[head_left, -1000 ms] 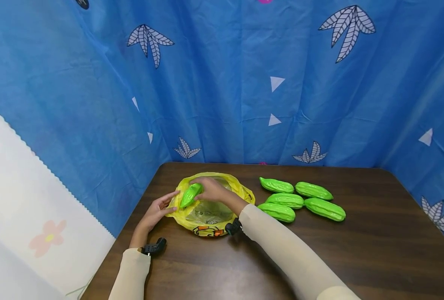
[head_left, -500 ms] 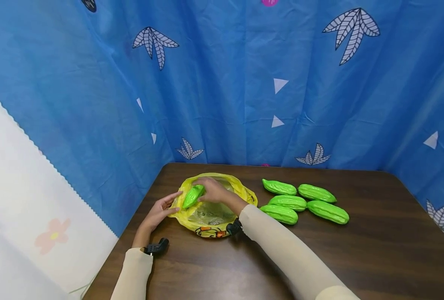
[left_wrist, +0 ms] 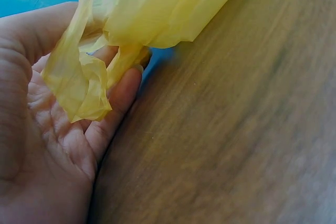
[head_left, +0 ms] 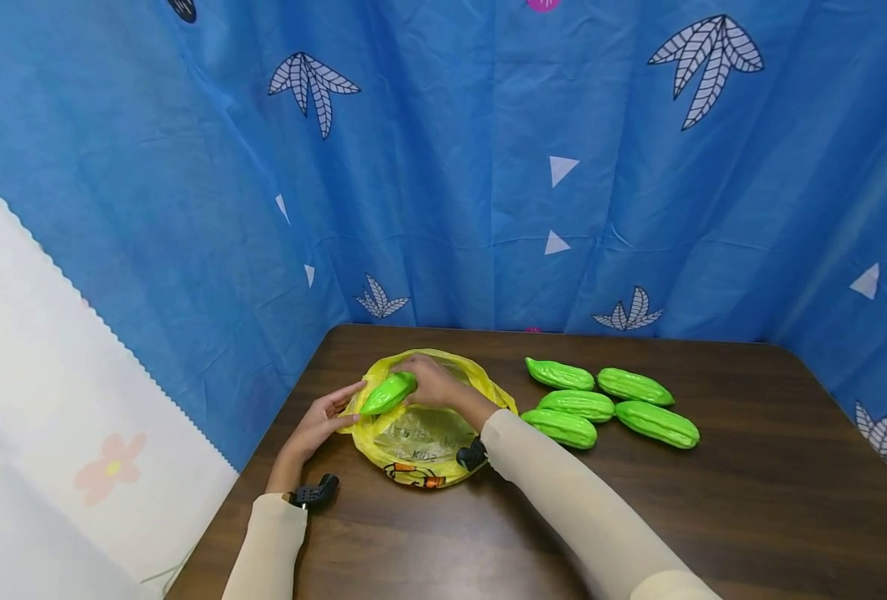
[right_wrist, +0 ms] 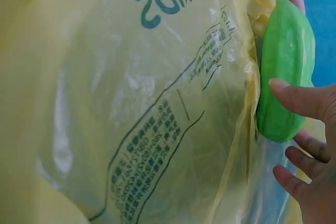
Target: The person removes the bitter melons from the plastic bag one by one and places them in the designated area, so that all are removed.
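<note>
A bright green bitter melon (head_left: pixel 388 393) is in my right hand (head_left: pixel 430 383), over the left side of the open yellow plastic bag (head_left: pixel 391 458). In the right wrist view, the thumb lies along the side of the bitter melon (right_wrist: pixel 286 66), its far end near the other hand. My left hand (head_left: pixel 319 425) is at the bag's left rim. In the left wrist view, its fingers curl round a gathered piece of the yellow bag (left_wrist: pixel 84 87); some fingertips are hidden behind the plastic. Printed lettering shows on the bag's inside.
Several more green bitter melons (head_left: pixel 577 405) lie in a loose group right of the bag, close to the right forearm. All rest on a dark brown wooden table (head_left: pixel 428 542). A blue patterned curtain (head_left: pixel 443 167) hangs behind and beside it.
The bitter melon in my right hand has turned to lie flatter, and has shifted slightly right in view. The bag's near edge has spread a little toward me. The left hand keeps its place.
</note>
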